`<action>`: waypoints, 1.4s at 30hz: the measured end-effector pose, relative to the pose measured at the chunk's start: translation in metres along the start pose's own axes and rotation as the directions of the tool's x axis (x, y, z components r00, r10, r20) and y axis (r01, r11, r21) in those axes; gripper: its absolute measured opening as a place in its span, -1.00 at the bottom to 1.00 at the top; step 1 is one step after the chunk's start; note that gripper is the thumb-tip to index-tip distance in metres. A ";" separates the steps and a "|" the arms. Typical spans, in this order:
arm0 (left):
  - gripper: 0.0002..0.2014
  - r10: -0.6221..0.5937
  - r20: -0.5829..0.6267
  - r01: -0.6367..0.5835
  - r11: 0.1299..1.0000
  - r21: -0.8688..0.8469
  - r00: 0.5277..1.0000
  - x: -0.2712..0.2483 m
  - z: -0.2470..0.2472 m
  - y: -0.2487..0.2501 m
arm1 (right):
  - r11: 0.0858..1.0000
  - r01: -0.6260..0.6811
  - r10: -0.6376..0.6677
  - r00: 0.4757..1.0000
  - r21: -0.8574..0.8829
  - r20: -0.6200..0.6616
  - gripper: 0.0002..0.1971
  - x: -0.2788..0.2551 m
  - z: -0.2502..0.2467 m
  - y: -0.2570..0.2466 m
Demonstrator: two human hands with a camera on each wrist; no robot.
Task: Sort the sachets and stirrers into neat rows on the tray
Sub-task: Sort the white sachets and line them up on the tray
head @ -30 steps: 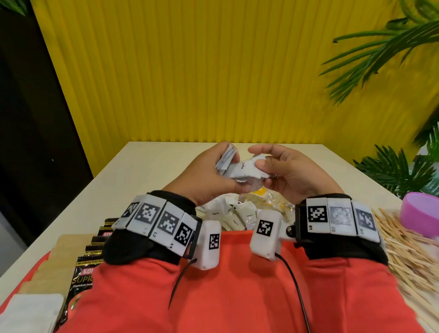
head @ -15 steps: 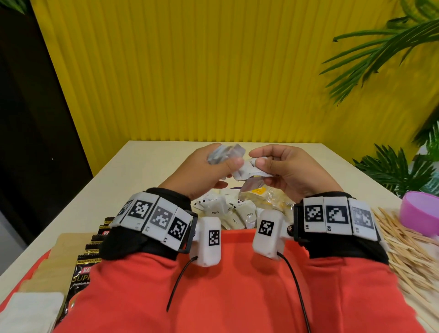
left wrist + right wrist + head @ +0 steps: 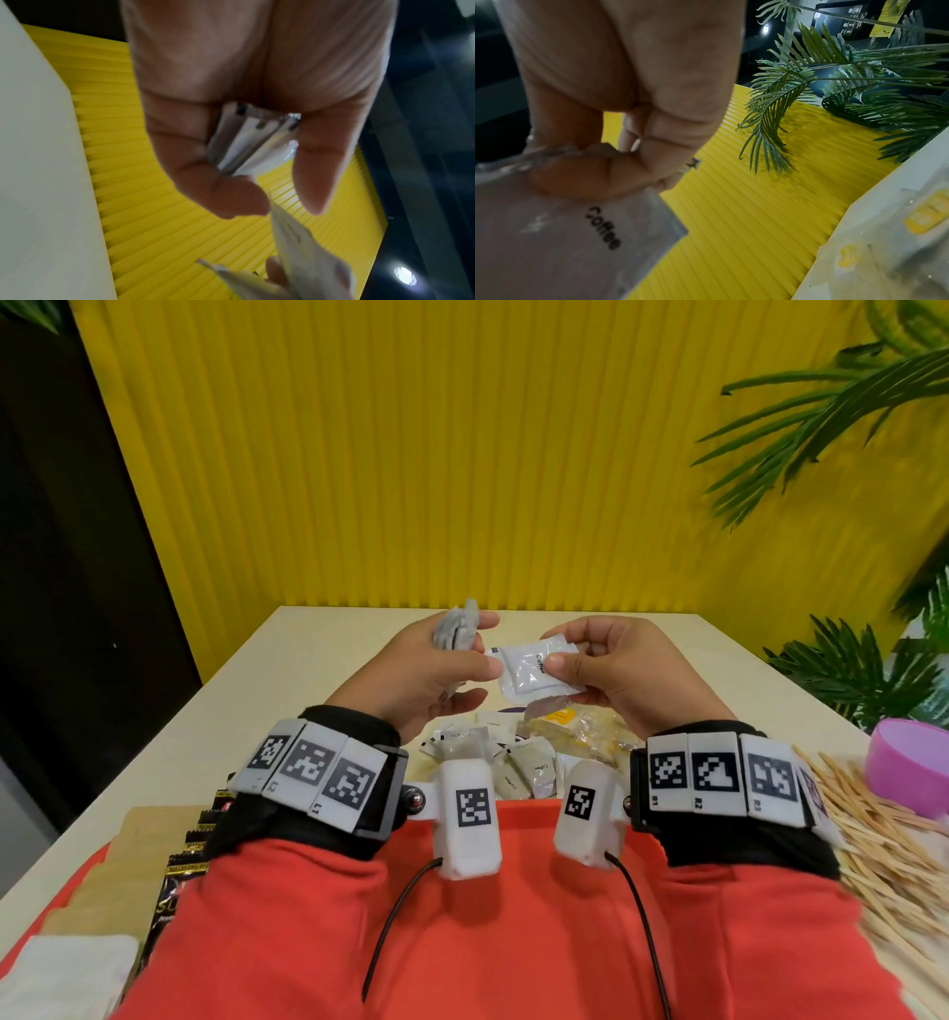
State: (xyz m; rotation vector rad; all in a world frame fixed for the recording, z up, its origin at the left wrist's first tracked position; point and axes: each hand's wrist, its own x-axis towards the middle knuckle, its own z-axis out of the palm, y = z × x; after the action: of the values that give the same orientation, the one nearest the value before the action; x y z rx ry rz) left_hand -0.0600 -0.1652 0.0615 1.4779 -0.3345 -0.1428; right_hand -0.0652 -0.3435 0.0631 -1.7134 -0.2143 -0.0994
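From the head view, the hands have drawn slightly apart since a second ago: the left hand (image 3: 431, 675) now keeps its small stack of sachets (image 3: 456, 629) raised clear, its grip pinching them between thumb and fingers, while the right hand (image 3: 621, 670) holds out a single white sachet (image 3: 531, 672) printed "Coffee", its grip pinching the sachet's right edge; the left thumb touches the sachet's left edge. Below the hands a loose pile of sachets (image 3: 513, 762) lies on the bench (image 3: 287, 670), dark sachets (image 3: 190, 855) lie in a row at the left, wooden stirrers (image 3: 883, 845) are heaped at the right beside a purple bowl (image 3: 909, 762), and red sleeves (image 3: 462, 942) hide the near area. In the left wrist view, the stack (image 3: 252, 142) shows edge-on, silvery, clamped in the fingers (image 3: 195, 158). In the right wrist view, the thumb (image 3: 585, 174) presses on the "Coffee" sachet (image 3: 572, 239), with palm leaves (image 3: 834, 85) and a yellow ribbed wall (image 3: 744, 223) behind.
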 end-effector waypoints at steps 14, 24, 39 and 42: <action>-0.75 -0.161 0.141 0.135 0.975 0.177 0.977 -0.003 0.009 -0.003 | 0.931 0.209 -0.221 0.975 -0.299 -0.009 -0.87 -0.002 0.010 -0.006; -0.77 -0.063 0.063 0.055 0.991 0.119 0.996 -0.004 0.010 -0.001 | 0.931 0.191 -0.217 0.975 -0.311 -0.051 -0.87 -0.002 0.005 -0.004; -0.65 -0.049 0.053 0.051 0.998 -0.038 0.997 0.002 0.005 0.000 | 0.928 0.219 -0.258 0.961 -0.302 -0.097 -0.74 0.003 0.003 0.003; -0.61 -0.024 -0.014 0.022 0.991 -0.131 1.000 0.004 -0.001 0.001 | 0.953 0.224 -0.253 0.959 -0.204 -0.125 -0.71 0.002 -0.001 0.001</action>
State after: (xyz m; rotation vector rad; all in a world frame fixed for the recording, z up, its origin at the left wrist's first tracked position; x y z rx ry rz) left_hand -0.0562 -0.1655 0.0628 1.3522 -0.2906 -0.1688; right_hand -0.0634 -0.3447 0.0625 -1.8523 -0.3081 -0.4392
